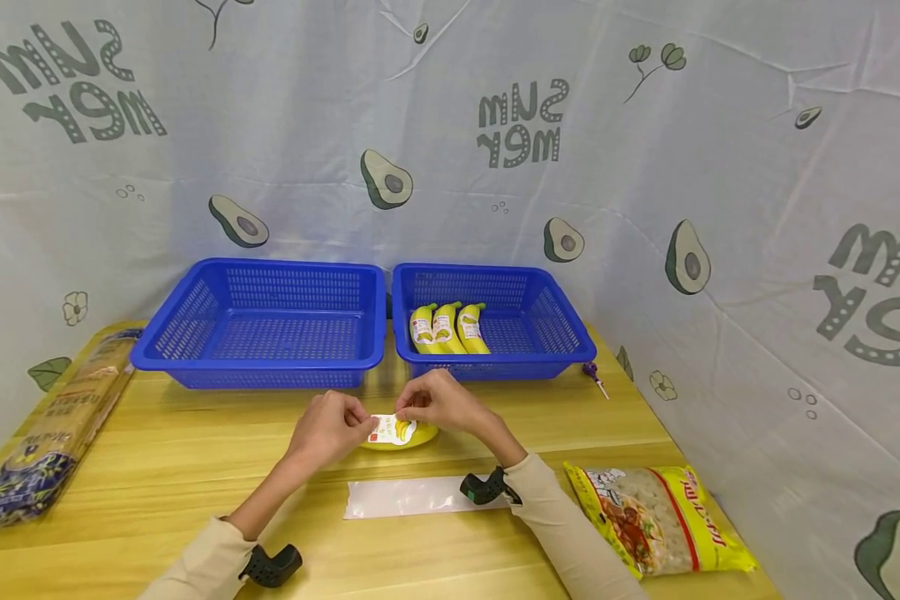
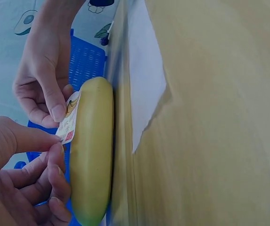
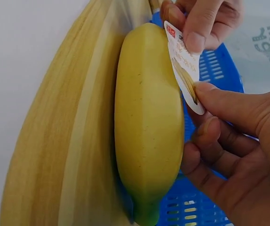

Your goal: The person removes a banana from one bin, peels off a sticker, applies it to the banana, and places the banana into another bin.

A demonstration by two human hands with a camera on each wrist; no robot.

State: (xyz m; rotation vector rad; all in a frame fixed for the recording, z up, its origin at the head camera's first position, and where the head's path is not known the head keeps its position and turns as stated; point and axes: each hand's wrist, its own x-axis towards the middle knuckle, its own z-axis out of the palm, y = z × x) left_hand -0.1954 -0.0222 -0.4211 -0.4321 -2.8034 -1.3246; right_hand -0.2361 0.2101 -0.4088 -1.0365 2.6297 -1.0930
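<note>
From the head view, both hands meet over a banana (image 1: 401,437) lying on the counter (image 1: 195,467) in front of two blue baskets (image 1: 258,321). At the left wrist, the left hand (image 2: 17,174) pinches one end of the sticker (image 2: 69,123). At the right wrist, the right hand (image 3: 238,155) pinches its other end against the banana.

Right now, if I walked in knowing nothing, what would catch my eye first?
Probably the two hands at the table's middle: the left hand and right hand pinch a label between them over a yellow banana. Behind them stand two blue baskets; the right basket holds three labelled bananas. A bright snack bag lies to the right.
</note>
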